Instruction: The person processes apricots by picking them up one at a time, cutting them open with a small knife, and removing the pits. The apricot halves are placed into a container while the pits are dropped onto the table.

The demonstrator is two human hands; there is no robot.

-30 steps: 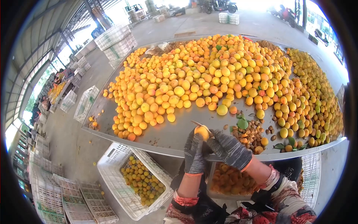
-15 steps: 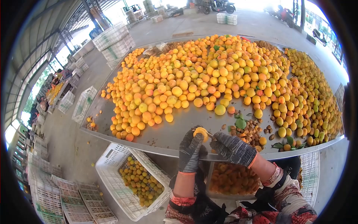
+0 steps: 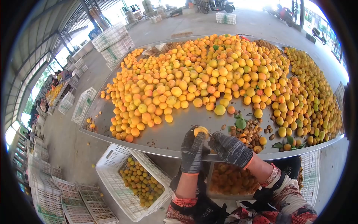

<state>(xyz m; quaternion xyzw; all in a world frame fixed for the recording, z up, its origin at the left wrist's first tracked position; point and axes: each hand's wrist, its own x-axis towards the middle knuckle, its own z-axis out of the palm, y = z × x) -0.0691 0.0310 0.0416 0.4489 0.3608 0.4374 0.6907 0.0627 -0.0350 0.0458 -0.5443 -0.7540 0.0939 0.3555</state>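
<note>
Both my hands wear dark grey knit gloves and meet above the near edge of the metal table (image 3: 179,128). My left hand (image 3: 192,151) is closed around an apricot (image 3: 201,130), whose orange flesh shows at the fingertips. Close beside it, my right hand (image 3: 232,150) is closed on a thin metal tool, mostly hidden by the fingers; its tip is at the fruit. To the right of the hands lies a pile of brown apricot pits (image 3: 244,135) with a green leaf (image 3: 240,122). A large heap of whole apricots (image 3: 179,80) covers the table beyond.
Below the table's left edge stands a white crate (image 3: 108,164) holding greenish-yellow fruit (image 3: 141,183). Under my arms sits a container of orange pieces (image 3: 233,179). Stacked crates (image 3: 113,43) stand at the far left, and more greenish apricots (image 3: 317,89) lie on the right.
The hands have drawn slightly closer together, and the apricot has turned a little in my left hand. Less of the thin tool shows now. The heap is unchanged.
</note>
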